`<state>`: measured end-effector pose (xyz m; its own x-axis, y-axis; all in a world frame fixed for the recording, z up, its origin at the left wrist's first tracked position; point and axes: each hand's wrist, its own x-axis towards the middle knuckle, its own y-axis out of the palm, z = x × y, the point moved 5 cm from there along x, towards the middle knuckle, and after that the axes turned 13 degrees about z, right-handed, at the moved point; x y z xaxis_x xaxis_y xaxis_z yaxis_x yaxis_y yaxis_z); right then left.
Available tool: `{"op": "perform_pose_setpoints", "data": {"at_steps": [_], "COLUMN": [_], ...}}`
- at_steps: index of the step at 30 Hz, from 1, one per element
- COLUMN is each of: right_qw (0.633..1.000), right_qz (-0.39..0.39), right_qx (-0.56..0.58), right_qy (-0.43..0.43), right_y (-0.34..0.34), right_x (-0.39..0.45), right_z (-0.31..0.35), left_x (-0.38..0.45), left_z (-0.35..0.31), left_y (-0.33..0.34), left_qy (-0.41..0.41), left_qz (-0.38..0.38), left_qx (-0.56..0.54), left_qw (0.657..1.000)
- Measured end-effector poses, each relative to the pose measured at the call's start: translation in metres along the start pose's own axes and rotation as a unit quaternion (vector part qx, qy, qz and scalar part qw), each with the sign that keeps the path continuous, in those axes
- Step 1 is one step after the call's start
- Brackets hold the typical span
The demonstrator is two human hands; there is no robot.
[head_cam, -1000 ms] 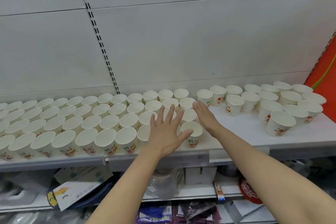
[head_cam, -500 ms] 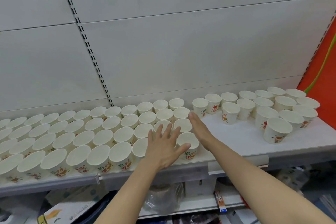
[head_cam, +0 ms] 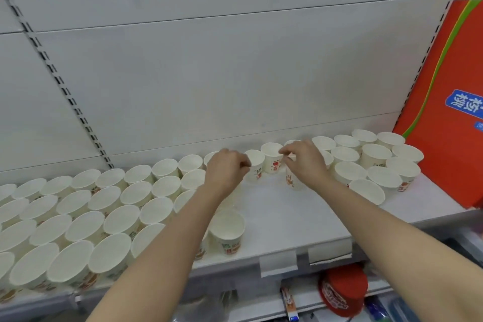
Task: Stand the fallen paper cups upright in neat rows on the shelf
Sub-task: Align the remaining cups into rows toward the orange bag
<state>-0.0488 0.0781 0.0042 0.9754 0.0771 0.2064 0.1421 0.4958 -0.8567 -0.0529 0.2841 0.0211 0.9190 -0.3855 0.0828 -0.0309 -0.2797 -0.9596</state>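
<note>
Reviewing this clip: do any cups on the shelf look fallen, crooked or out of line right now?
No cup lies fallen. The odd part is a bare stretch of shelf splitting the tight left block from the looser right cluster. One front cup stands alone at the gap's edge. Both the left hand and the right hand pinch back-row cups there.

Both hands got moved off the front cups to the back row: left hand (head_cam: 226,168) now pinched on one cup (head_cam: 254,165), right hand (head_cam: 303,158) curled on another cup (head_cam: 294,178)
</note>
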Motion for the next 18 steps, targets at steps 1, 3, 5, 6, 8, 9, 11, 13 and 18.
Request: {"op": "perform_pose_setpoints", "data": {"at_steps": [1,3,5,6,8,9,11,13,18], "right_qw": [0.999,0.991,0.982,0.979,0.980,0.981,0.982,0.983,0.983], "right_qz": [0.024,0.070,0.105,0.117,0.126,0.125,0.120,0.111,0.111], "right_qx": [-0.036,-0.115,-0.156,-0.159,-0.146,-0.136,-0.122,-0.114,-0.107], "right_qy": [-0.006,-0.018,-0.031,-0.041,-0.055,-0.060,-0.075,-0.090,-0.095], "right_y": [0.001,0.007,0.013,0.016,0.020,0.021,0.022,0.024,0.038], "right_x": [0.013,0.033,0.047,0.050,0.055,0.056,0.059,0.061,0.062], "right_z": [-0.003,-0.010,-0.015,-0.017,-0.017,-0.016,-0.013,-0.011,-0.012], "left_x": [0.017,0.047,0.067,0.072,0.074,0.073,0.071,0.071,0.070], "left_z": [-0.008,-0.019,-0.020,-0.018,-0.014,-0.012,-0.007,0.000,0.012], "left_y": [0.005,0.020,0.033,0.038,0.042,0.042,0.039,0.038,0.042], "left_qy": [0.002,0.003,-0.009,-0.014,-0.015,-0.013,-0.015,-0.016,-0.018], "left_qz": [0.009,0.034,0.056,0.064,0.061,0.055,0.040,0.022,0.026], "left_qx": [0.005,0.042,0.082,0.090,0.107,0.124,0.151,0.162,0.167], "left_qw": [1.000,0.999,0.995,0.994,0.992,0.991,0.988,0.986,0.985]}}
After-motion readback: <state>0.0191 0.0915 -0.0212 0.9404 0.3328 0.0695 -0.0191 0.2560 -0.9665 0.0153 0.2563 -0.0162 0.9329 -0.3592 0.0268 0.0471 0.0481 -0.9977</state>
